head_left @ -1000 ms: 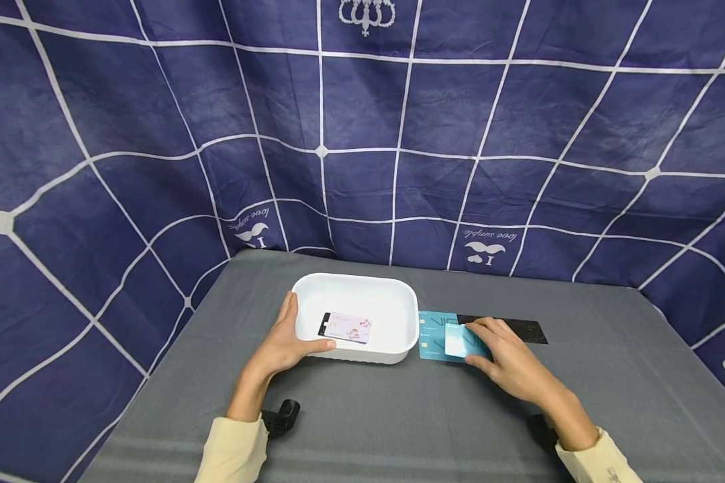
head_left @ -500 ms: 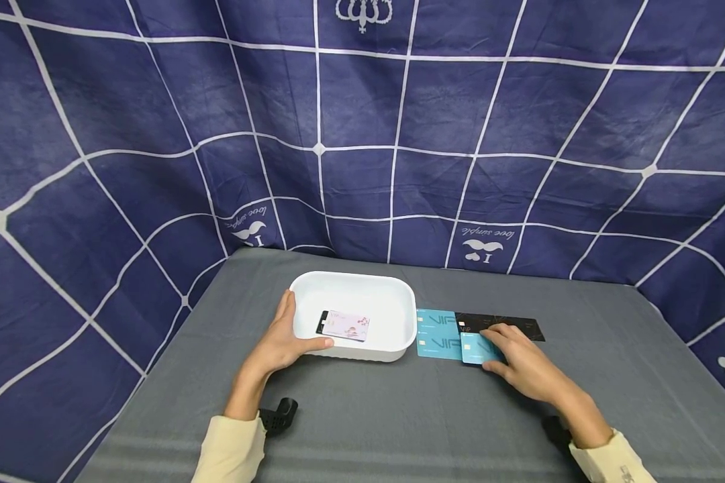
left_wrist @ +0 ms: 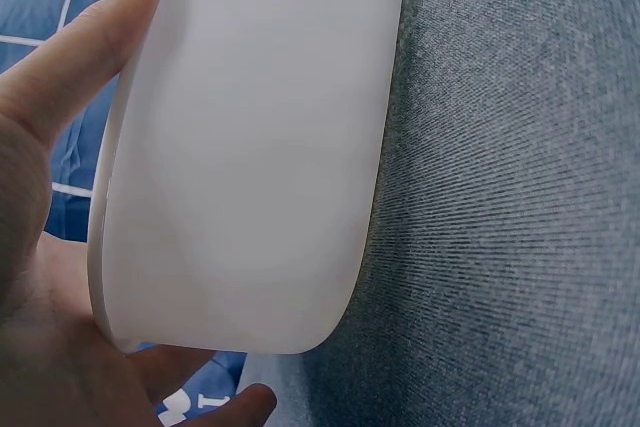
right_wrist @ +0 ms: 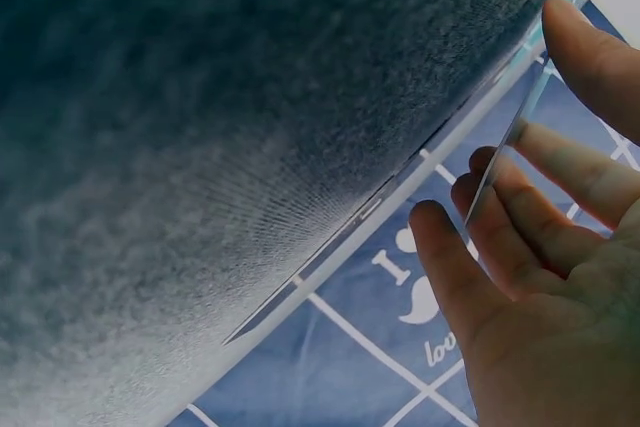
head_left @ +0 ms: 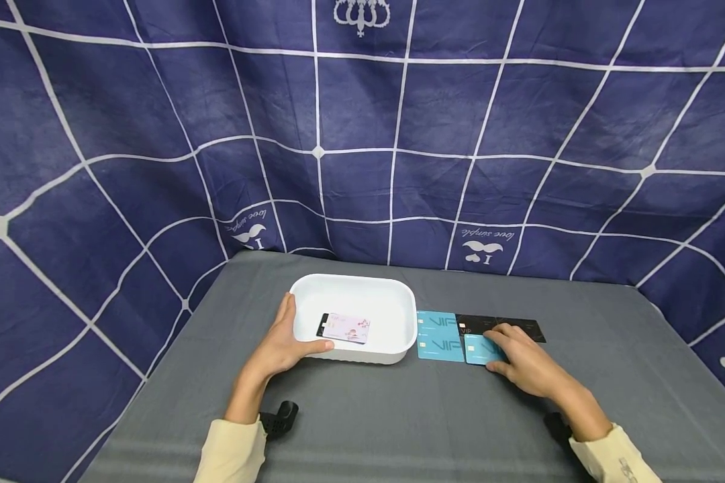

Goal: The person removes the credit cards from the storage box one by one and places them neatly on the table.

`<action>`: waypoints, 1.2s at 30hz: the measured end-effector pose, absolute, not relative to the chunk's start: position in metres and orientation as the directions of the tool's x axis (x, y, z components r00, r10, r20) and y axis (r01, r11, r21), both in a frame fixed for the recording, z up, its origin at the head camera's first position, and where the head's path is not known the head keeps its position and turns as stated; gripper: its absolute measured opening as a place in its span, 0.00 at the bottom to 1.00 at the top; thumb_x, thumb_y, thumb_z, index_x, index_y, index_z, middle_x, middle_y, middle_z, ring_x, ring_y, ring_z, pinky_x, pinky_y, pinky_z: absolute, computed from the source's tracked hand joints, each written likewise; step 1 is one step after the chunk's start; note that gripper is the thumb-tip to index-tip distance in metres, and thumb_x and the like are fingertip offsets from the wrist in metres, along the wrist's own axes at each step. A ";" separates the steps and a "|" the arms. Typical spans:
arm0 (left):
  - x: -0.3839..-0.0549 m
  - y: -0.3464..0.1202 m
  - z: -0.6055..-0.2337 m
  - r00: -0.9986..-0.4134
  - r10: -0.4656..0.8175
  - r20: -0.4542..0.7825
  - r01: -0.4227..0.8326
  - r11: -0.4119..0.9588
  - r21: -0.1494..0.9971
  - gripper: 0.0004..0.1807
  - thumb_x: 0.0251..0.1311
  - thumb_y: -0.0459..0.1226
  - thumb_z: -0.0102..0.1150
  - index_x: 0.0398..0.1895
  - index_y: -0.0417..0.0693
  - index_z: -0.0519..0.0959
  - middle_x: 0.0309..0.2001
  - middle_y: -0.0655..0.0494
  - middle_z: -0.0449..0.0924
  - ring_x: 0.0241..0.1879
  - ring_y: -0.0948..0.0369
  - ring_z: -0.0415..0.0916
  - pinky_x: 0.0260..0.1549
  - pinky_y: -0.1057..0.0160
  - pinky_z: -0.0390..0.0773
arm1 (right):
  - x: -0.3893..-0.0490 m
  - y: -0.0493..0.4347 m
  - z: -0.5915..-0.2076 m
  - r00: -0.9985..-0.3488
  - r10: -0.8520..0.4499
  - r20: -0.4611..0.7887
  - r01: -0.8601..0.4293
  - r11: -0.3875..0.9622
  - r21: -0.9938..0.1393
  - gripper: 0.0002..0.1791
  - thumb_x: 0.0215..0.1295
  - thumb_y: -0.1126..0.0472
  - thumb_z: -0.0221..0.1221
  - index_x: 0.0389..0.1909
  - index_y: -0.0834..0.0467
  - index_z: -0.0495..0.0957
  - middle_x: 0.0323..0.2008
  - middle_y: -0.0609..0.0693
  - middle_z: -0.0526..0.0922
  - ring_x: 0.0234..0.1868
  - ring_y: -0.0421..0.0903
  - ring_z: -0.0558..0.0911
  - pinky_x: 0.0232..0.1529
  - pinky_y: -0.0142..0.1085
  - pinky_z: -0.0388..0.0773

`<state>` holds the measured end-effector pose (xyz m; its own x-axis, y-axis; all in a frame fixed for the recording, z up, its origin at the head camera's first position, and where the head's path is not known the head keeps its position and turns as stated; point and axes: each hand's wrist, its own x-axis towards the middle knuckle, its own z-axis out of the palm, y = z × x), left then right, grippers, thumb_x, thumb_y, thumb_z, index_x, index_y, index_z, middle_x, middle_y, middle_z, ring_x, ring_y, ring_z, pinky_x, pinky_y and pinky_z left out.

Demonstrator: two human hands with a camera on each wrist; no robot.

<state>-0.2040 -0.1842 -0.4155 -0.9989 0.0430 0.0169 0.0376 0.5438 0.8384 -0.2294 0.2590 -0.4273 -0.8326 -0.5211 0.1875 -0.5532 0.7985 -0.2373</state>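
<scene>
A white plastic tub stands on the table, and my left hand grips its near left corner, thumb along the front rim and fingers at the side wall. A pink VIP card lies inside the tub, partly over a black card. My right hand pinches a light blue VIP card by its edges, thumb near and fingers far. This card is slightly tilted, overlapping the front of the row of cards. Two blue cards lie just right of the tub, with black cards beside them.
The table has a grey cloth. Behind it and at the sides hangs a blue curtain with white grid lines. A black wrist camera sits on my left wrist.
My right hand has moved to the right with the blue card, uncovering more of the two blue cards and the black one. My left hand and the tub stay in place.
</scene>
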 end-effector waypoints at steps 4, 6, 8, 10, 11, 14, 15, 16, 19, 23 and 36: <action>-0.204 -0.184 -0.418 -0.999 0.041 0.020 0.039 0.541 0.840 0.72 0.45 0.47 0.78 0.76 0.33 0.31 0.77 0.39 0.25 0.76 0.46 0.28 0.71 0.45 0.40 | -0.231 0.259 -0.428 -0.829 -0.530 0.178 -0.559 0.795 -0.236 0.28 0.56 0.63 0.71 0.57 0.69 0.76 0.50 0.58 0.76 0.51 0.56 0.74 0.48 0.52 0.72; -0.204 -0.184 -0.419 -0.999 0.040 0.019 0.038 0.544 0.838 0.72 0.45 0.48 0.78 0.76 0.33 0.31 0.77 0.39 0.25 0.76 0.46 0.28 0.71 0.45 0.40 | -0.231 0.259 -0.429 -0.831 -0.532 0.164 -0.557 0.796 -0.236 0.28 0.56 0.63 0.71 0.57 0.69 0.76 0.50 0.59 0.76 0.50 0.57 0.74 0.48 0.53 0.72; -0.204 -0.184 -0.418 -0.999 0.039 0.015 0.034 0.547 0.837 0.72 0.45 0.48 0.79 0.76 0.33 0.31 0.77 0.39 0.25 0.76 0.46 0.28 0.71 0.46 0.40 | -0.232 0.259 -0.429 -0.834 -0.531 0.148 -0.551 0.799 -0.241 0.29 0.56 0.63 0.71 0.57 0.69 0.76 0.50 0.60 0.75 0.51 0.58 0.73 0.48 0.53 0.72; -0.205 -0.185 -0.418 -0.999 0.037 0.012 0.030 0.551 0.834 0.72 0.45 0.48 0.79 0.76 0.33 0.31 0.77 0.39 0.25 0.76 0.46 0.28 0.71 0.46 0.40 | -0.232 0.259 -0.429 -0.840 -0.524 0.138 -0.542 0.802 -0.250 0.29 0.57 0.63 0.70 0.58 0.70 0.76 0.51 0.61 0.75 0.51 0.58 0.73 0.48 0.54 0.72; -0.205 -0.185 -0.418 -0.999 0.036 0.010 0.028 0.553 0.832 0.72 0.45 0.48 0.78 0.76 0.33 0.32 0.77 0.39 0.25 0.76 0.46 0.28 0.71 0.45 0.40 | -0.233 0.258 -0.429 -0.843 -0.521 0.134 -0.537 0.804 -0.255 0.29 0.57 0.63 0.70 0.58 0.70 0.75 0.51 0.61 0.74 0.51 0.58 0.72 0.49 0.54 0.71; -0.206 -0.185 -0.417 -0.999 0.034 0.007 0.025 0.558 0.829 0.72 0.45 0.48 0.78 0.77 0.33 0.32 0.77 0.39 0.25 0.76 0.46 0.27 0.71 0.45 0.40 | -0.233 0.257 -0.429 -0.846 -0.518 0.131 -0.533 0.802 -0.269 0.29 0.57 0.64 0.70 0.58 0.71 0.75 0.51 0.62 0.74 0.51 0.59 0.72 0.49 0.54 0.71; -0.206 -0.185 -0.417 -0.999 0.032 0.007 0.024 0.559 0.829 0.72 0.45 0.48 0.78 0.77 0.33 0.32 0.77 0.39 0.25 0.76 0.46 0.27 0.71 0.45 0.40 | -0.233 0.257 -0.429 -0.847 -0.516 0.130 -0.531 0.802 -0.272 0.29 0.57 0.64 0.70 0.58 0.71 0.75 0.51 0.62 0.74 0.51 0.59 0.72 0.49 0.54 0.71; -0.206 -0.185 -0.417 -0.999 0.032 0.006 0.023 0.559 0.829 0.72 0.45 0.48 0.78 0.77 0.33 0.32 0.77 0.39 0.25 0.76 0.46 0.27 0.71 0.45 0.40 | -0.233 0.257 -0.429 -0.847 -0.516 0.128 -0.530 0.802 -0.275 0.29 0.57 0.64 0.70 0.59 0.71 0.75 0.52 0.62 0.74 0.51 0.59 0.72 0.49 0.54 0.71; -0.205 -0.185 -0.417 -0.999 0.033 0.007 0.025 0.559 0.829 0.72 0.45 0.48 0.78 0.76 0.33 0.32 0.77 0.38 0.25 0.76 0.46 0.28 0.71 0.46 0.40 | -0.233 0.258 -0.430 -0.850 -0.512 0.125 -0.525 0.801 -0.287 0.29 0.58 0.65 0.70 0.59 0.70 0.75 0.52 0.62 0.74 0.52 0.59 0.72 0.49 0.55 0.71; -0.205 -0.184 -0.417 -0.999 0.033 0.007 0.025 0.558 0.829 0.72 0.45 0.48 0.79 0.76 0.33 0.31 0.77 0.38 0.25 0.76 0.46 0.28 0.71 0.46 0.40 | -0.233 0.258 -0.430 -0.845 -0.518 0.132 -0.532 0.792 -0.300 0.28 0.58 0.65 0.69 0.59 0.68 0.75 0.54 0.63 0.74 0.54 0.61 0.73 0.50 0.57 0.71; -0.206 -0.185 -0.419 -0.999 0.037 0.005 0.025 0.567 0.824 0.73 0.45 0.48 0.78 0.76 0.33 0.30 0.77 0.38 0.25 0.76 0.46 0.28 0.71 0.46 0.40 | -0.233 0.256 -0.433 -0.848 -0.510 0.142 -0.528 0.801 -0.283 0.23 0.59 0.64 0.69 0.55 0.65 0.78 0.53 0.62 0.75 0.53 0.60 0.73 0.50 0.57 0.72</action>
<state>-0.2062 -0.1848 -0.4188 -0.9993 0.0372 0.0049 0.0252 0.5666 0.8236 -0.2325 0.2558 -0.4333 -0.8485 -0.5099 0.1418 -0.5284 0.8006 -0.2825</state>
